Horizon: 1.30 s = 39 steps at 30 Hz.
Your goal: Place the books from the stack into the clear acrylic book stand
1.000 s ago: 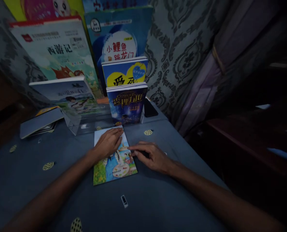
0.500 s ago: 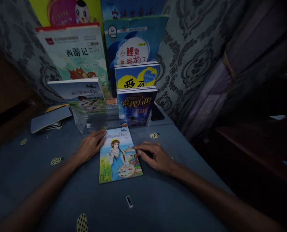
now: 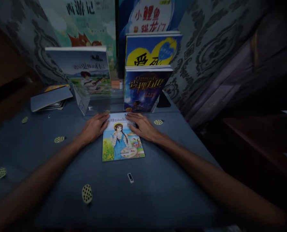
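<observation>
A paperback book (image 3: 120,145) lies flat on the table, its cover showing a girl in a yellow hat and blue overalls. My left hand (image 3: 95,126) rests at the book's upper left edge, fingers stretched out and touching it. On the upper right corner lies my right hand (image 3: 144,126), its fingers extended flat over part of the title. Neither hand is closed around anything. Just beyond the book, a dark blue book (image 3: 145,90) stands upright in a clear holder, and a grey-blue book (image 3: 90,72) leans in another clear stand (image 3: 81,101) to the left.
A blue and yellow book (image 3: 153,48) and taller picture books (image 3: 85,19) stand behind. A small pile of books (image 3: 51,96) lies at the left. A dark flat object (image 3: 164,100) is beside the stand. Patterned curtain (image 3: 201,42) hangs behind the table (image 3: 157,193).
My right hand has moved from the book's right edge up onto its upper right corner. My left hand stays at the upper left edge. The camera view has tilted down.
</observation>
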Motion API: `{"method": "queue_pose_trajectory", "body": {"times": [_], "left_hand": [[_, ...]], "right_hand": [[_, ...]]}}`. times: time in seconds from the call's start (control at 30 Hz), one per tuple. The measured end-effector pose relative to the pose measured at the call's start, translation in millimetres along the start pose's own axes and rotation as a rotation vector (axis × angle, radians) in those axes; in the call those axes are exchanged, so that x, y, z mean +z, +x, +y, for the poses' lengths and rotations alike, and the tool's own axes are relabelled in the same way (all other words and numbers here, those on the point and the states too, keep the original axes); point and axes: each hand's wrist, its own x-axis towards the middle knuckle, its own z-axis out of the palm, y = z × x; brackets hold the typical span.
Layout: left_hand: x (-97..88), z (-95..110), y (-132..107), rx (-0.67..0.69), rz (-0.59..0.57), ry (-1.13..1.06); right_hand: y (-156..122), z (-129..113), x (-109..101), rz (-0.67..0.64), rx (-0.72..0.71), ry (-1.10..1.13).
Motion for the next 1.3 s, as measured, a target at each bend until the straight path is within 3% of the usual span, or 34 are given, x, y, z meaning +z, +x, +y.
{"method": "queue_pose_trajectory", "body": {"times": [0.2, 0.37, 0.53, 0.7, 0.87, 1.07, 1.3], "left_hand": [[0.4, 3, 0, -0.042, -0.033, 0.005], [-3.2, 8, 0, -0.05, -0.056, 0.034], [-10.6, 16, 0, -0.136, -0.089, 0.079], [-15.3, 25, 1, -0.232, -0.115, 0.125], [-13.4, 25, 0, -0.234, -0.074, 0.065], [-8.0, 18, -2, -0.359, -0.006, -0.211], [-12.9, 29, 5, -0.676, 0.164, -1.002]], "right_hand": [[-31, -30, -7, -0.033, -0.049, -0.007], [-56, -51, -15, -0.005, -0.136, 0.151], [-61, -49, -12, 0.084, -0.151, 0.304], [-60, -40, -8, 0.092, -0.058, 0.127], [-62, -41, -9, 0.022, 0.042, 0.042], [-61, -44, -11, 0.007, 0.015, 0.06], [-63, -42, -9, 0.031, -0.014, 0.093]]}}
